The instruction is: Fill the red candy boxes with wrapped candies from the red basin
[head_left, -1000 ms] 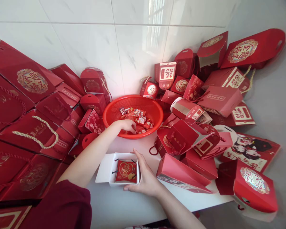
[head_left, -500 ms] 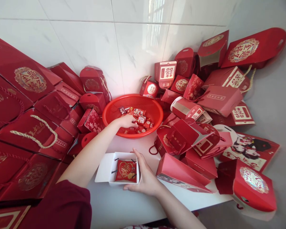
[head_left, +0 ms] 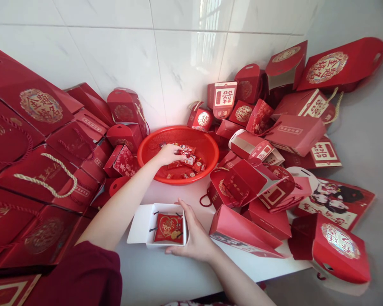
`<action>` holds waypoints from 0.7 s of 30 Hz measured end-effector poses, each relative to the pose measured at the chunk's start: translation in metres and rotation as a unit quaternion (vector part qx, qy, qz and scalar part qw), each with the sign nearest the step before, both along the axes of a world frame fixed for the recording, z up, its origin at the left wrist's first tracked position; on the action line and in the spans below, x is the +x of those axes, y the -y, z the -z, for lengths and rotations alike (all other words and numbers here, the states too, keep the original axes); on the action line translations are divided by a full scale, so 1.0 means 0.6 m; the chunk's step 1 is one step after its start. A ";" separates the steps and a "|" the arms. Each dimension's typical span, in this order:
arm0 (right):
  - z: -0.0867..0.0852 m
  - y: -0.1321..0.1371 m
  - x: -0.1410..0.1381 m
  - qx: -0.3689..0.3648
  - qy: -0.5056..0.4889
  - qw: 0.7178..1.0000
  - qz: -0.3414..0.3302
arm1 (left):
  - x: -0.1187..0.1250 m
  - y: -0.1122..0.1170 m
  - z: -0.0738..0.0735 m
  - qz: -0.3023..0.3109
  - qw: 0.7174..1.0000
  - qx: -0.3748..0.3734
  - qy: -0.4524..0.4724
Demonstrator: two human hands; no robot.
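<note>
My left hand (head_left: 168,154) is over the red plastic basket (head_left: 214,157), its fingers closed on a shiny red wrapped candy (head_left: 185,154). Beneath it, more wrapped candies (head_left: 198,165) lie in the basket, some hidden by the hand. My right hand (head_left: 196,236) grips the right side of a small open white box (head_left: 138,225), thumb at the near edge and fingers along the far side. Inside the box lies a red packet (head_left: 168,228) with a gold heart design, and short dark cord ends poke through the walls.
Stacked red gift boxes (head_left: 41,106) with rope handles crowd the left side. A loose heap of red gift boxes (head_left: 293,131) fills the right, some open or tipped over. A white tiled wall (head_left: 115,55) rises behind the basket, which stands on a white table (head_left: 175,272).
My left hand has risen slightly from among the candies, and a shiny red candy now shows at its fingertips. My right hand and the white box have stayed put.
</note>
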State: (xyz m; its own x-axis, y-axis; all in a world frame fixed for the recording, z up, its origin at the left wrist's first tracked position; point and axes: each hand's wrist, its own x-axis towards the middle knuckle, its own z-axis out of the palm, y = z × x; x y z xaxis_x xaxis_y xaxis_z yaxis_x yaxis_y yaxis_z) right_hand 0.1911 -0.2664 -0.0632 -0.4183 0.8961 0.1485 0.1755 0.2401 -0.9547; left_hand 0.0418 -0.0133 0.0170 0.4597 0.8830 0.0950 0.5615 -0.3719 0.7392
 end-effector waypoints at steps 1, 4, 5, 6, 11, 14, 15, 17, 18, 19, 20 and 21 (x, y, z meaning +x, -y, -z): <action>0.000 0.000 0.000 0.000 -0.001 1.000 0.000 | 0.000 0.000 0.001 -0.008 1.000 -0.010 0.020; 0.001 0.000 0.000 0.002 -0.001 1.000 -0.001 | 0.001 0.004 0.002 -0.016 0.996 -0.048 0.073; 0.002 0.000 0.000 0.003 -0.001 1.000 -0.001 | 0.001 0.005 0.001 -0.014 0.994 -0.062 0.087; 0.002 0.000 0.000 0.003 0.000 1.000 -0.001 | 0.001 0.007 0.000 -0.011 0.992 -0.076 0.099; 0.003 0.000 -0.001 0.002 0.003 1.000 0.000 | -0.002 0.006 -0.001 -0.016 0.984 -0.110 0.141; 0.003 0.001 0.000 0.001 0.001 1.000 0.000 | -0.004 -0.001 0.005 -0.027 0.984 -0.100 0.145; 0.003 0.001 0.000 0.001 0.000 1.000 0.001 | -0.005 -0.003 0.008 -0.031 0.985 -0.093 0.144; 0.002 0.001 0.000 0.002 0.000 1.000 0.000 | -0.006 -0.007 0.012 -0.043 0.986 -0.073 0.141; 0.002 0.001 0.000 0.001 0.000 1.000 0.000 | -0.007 -0.009 0.013 -0.050 0.987 -0.061 0.138; 0.003 0.001 0.000 0.002 0.000 1.000 -0.001 | -0.008 -0.010 0.014 -0.058 0.988 -0.049 0.135; 0.003 0.001 0.000 0.003 0.000 1.000 -0.001 | -0.009 -0.012 0.014 -0.066 0.989 -0.038 0.130; 0.003 0.001 -0.001 0.004 -0.002 1.000 -0.001 | -0.010 -0.013 0.014 -0.073 0.989 -0.027 0.124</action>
State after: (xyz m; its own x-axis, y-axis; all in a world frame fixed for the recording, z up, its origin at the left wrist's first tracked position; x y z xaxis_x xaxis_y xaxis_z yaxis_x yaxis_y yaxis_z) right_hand 0.1907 -0.2669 -0.0649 -0.4193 0.8943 0.1564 0.1721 0.2475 -0.9535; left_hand 0.0359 -0.0057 0.0085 0.2946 0.9453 0.1401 0.4046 -0.2562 0.8779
